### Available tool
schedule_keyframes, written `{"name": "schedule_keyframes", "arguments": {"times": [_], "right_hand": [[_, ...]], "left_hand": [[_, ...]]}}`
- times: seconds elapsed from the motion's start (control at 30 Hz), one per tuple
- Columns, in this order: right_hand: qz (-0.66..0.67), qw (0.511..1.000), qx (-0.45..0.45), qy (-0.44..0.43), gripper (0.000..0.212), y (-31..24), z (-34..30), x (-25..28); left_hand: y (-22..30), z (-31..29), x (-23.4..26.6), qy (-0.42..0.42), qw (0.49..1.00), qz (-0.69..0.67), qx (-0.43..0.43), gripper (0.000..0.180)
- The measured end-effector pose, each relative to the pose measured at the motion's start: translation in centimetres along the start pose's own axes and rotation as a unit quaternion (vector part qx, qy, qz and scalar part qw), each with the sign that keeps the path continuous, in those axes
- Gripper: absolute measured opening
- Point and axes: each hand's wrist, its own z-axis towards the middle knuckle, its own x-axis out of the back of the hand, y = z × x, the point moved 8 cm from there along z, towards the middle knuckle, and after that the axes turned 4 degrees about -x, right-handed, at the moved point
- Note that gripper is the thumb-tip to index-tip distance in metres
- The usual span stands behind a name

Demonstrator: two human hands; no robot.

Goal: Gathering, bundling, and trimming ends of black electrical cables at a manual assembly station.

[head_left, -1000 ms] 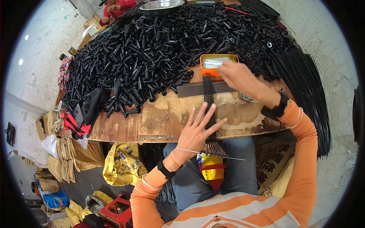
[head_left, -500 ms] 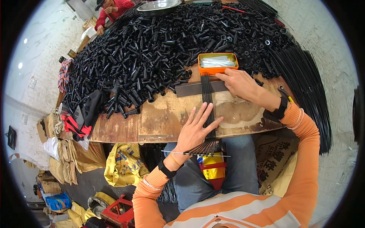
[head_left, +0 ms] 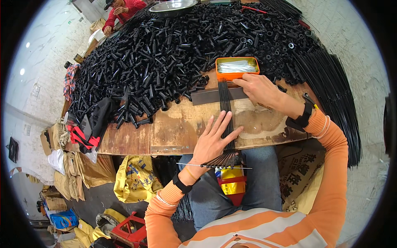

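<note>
A row of thin black rods (head_left: 224, 97) lies side by side across a dark flat bar (head_left: 204, 97) and runs toward me over the table edge. My left hand (head_left: 213, 140) rests flat on the rods with its fingers spread. Below it the rods fan out, and a thin metal wire (head_left: 244, 168) crosses their near ends above my lap. My right hand (head_left: 262, 91) is at the rods' far ends, fingers closed together beside an orange box (head_left: 237, 76) of thin silvery pins (head_left: 235, 66). Whatever its fingertips hold is too small to make out.
Black tubular parts (head_left: 161, 62) are heaped over the far table. A bundle of long black rods (head_left: 335, 103) hangs over the right edge, near pliers (head_left: 308, 98). A metal bowl (head_left: 173, 5) stands at the back. A person in a red sleeve (head_left: 132, 6) sits far left.
My right hand has shifted very slightly up and left at the rods' far ends. The left hand stays on the rods.
</note>
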Motion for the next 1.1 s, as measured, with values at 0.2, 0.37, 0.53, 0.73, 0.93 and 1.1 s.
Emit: {"name": "schedule_keyframes", "arguments": {"times": [0.2,0.37,0.53,0.73,0.93,1.1], "right_hand": [[-0.004,1.0,-0.007,-0.007,0.039,0.1,0.2,0.1],[0.023,1.0,-0.014,0.003,0.024,0.0,0.2,0.4],[0.03,1.0,0.006,-0.005,0.023,-0.2,0.4,0.4],[0.069,0.996,0.025,0.04,0.015,1.0,0.8,0.3],[0.061,0.995,0.044,0.065,0.012,1.1,1.8,0.2],[0.03,0.993,0.078,0.087,0.01,0.6,2.0,-0.1]], "left_hand": [[0.1,0.1,0.4,0.009,0.999,-0.035,0.006,0.075],[0.1,0.1,0.5,0.013,0.999,-0.041,0.004,0.075],[0.2,0.2,0.9,0.013,0.998,-0.059,0.007,0.075],[0.3,0.2,0.7,0.006,0.999,-0.046,0.003,0.076],[0.3,0.2,0.7,0.012,0.999,-0.043,0.001,0.076],[0.5,0.5,1.0,0.018,0.997,-0.075,0.005,0.077]]}}
